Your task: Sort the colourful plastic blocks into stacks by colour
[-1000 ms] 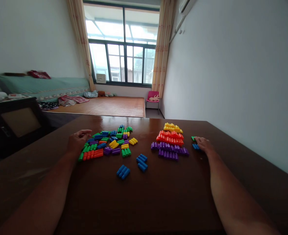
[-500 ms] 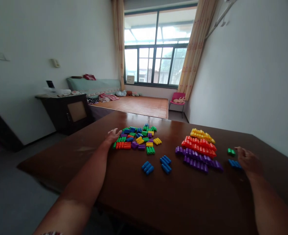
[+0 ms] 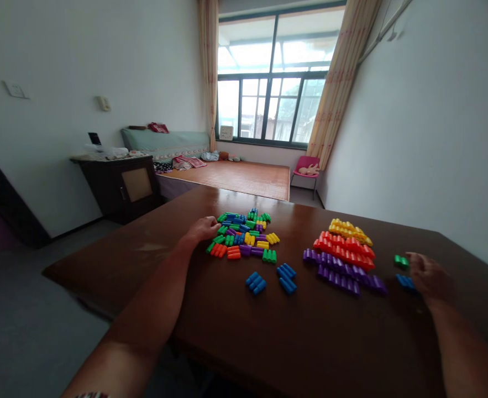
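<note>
My left hand (image 3: 205,228) rests at the left edge of a mixed pile of coloured plastic pieces (image 3: 244,225); its fingers look bent and pressed together, and what they hold, if anything, is too small to name. At the right, my right hand (image 3: 428,273) is beside a green piece (image 3: 401,261) and a blue piece (image 3: 405,282), its fingers partly hidden and blurred. Between the hands lie rows of yellow (image 3: 350,230), orange (image 3: 344,249) and purple pieces (image 3: 345,271). Nearer to me are blue pieces (image 3: 256,282) in two small groups.
The brown table (image 3: 310,331) spans the foreground. Beyond it are a low bed (image 3: 244,176), a dark cabinet (image 3: 123,188) at the left and a pink chair (image 3: 305,166) holding a soft toy. A window (image 3: 272,83) is behind.
My left hand has closed up from a more spread pose, and the pieces beside it have shifted, with the orange ones now apart. The view has turned slightly left. My right hand stays by the green piece.
</note>
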The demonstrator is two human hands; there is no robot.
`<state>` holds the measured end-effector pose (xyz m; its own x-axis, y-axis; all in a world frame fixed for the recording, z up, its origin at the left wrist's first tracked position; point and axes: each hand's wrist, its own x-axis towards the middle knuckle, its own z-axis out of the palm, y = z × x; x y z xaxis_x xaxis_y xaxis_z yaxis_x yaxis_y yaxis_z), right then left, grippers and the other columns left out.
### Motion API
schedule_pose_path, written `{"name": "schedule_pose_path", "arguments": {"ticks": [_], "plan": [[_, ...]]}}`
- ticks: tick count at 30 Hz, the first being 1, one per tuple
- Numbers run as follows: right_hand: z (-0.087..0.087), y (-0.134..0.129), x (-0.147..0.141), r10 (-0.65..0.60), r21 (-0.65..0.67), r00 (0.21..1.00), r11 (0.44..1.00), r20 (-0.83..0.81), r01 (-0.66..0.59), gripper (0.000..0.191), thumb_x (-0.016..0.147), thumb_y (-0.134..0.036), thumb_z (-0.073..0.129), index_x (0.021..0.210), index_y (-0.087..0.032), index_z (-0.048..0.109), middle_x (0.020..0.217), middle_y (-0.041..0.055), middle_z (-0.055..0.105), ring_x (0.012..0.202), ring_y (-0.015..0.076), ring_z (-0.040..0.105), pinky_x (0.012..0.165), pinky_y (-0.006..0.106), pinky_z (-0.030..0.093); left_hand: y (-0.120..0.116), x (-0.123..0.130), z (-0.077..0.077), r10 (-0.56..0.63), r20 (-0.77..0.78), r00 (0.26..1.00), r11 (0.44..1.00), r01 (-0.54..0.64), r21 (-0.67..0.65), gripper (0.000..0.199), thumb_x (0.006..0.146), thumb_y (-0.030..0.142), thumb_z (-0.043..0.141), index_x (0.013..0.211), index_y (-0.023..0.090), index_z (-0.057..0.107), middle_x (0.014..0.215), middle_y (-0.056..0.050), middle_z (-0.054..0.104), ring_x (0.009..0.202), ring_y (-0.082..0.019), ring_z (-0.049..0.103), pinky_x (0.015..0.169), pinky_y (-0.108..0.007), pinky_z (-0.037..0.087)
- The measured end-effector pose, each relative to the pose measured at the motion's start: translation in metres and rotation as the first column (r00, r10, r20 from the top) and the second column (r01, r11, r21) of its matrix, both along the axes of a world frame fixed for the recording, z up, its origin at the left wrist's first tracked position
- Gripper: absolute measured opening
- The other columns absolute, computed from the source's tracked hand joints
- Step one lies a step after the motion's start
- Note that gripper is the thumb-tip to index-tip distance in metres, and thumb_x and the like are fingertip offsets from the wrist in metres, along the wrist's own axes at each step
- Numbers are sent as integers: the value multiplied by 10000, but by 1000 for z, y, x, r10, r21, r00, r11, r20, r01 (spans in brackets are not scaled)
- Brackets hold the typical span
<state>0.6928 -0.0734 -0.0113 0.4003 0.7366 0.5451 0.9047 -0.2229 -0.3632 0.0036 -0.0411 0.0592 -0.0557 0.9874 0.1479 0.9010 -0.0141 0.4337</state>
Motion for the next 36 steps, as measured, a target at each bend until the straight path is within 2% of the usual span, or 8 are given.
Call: {"name": "schedule_pose_path", "arguments": {"ticks": [10,16,18,20,23,27,32,36], "plan": [[25,-10,-26,-13,111,1000,994,13,11,489,880,-436,277,1042,-233,691,1064,192,674,959,345,616,741,470,448,-14,-2,9,-257,215,942,950,287,-121,341,495,413,797,703,170,681,635,-6,623,635,-176,578,540,-254,397],[86,-21,-139,333,295,937,910,-108,-290,415,877,-462,413,1078,-185,650,972,123,702,729,212,642,708,355,497,-17,53,18,-334,613,716,927,366,79,419,588,466,790,810,142,643,694,4,613,611,-121,562,567,-240,445],[99,-28,-200,589,232,785,804,-194,-547,374,870,-455,469,1046,-181,653,999,107,692,736,185,644,681,322,515,-22,84,20,-356,704,614,903,420,90,435,601,479,795,816,144,619,704,10,610,621,-117,575,576,-237,465],[103,-34,-257,793,123,561,597,-237,-793,348,846,-429,549,1101,-213,646,1069,81,674,760,164,641,677,302,529,-28,114,22,-377,755,536,874,477,98,440,615,491,796,803,148,595,669,22,593,599,-111,572,560,-229,462],[100,-40,-312,888,110,335,385,-316,-916,449,800,-403,644,1221,-257,590,1184,64,633,782,152,641,676,296,542,-40,147,27,-420,800,428,827,544,143,442,621,488,804,778,144,575,640,31,580,574,-98,562,562,-223,458],[92,-42,-328,850,238,281,415,-445,-878,340,831,-381,618,1133,-225,623,1013,45,690,794,161,651,728,317,539,-52,167,30,-438,830,344,787,593,169,429,642,470,805,796,139,581,717,-1,638,666,-123,619,664,-261,505],[90,-36,-302,799,276,263,464,-541,-842,343,757,-416,694,1011,-192,637,877,37,694,793,167,654,708,302,538,-53,174,35,-443,805,395,753,651,95,440,686,495,765,912,142,632,857,-54,704,805,-174,668,763,-318,539],[94,-19,-211,704,351,440,680,-558,-644,367,748,-456,694,969,-168,638,918,65,697,822,187,658,745,330,545,-32,141,47,-448,735,509,818,565,107,502,676,569,732,969,166,668,940,-60,716,910,-215,672,753,-318,565]]}}
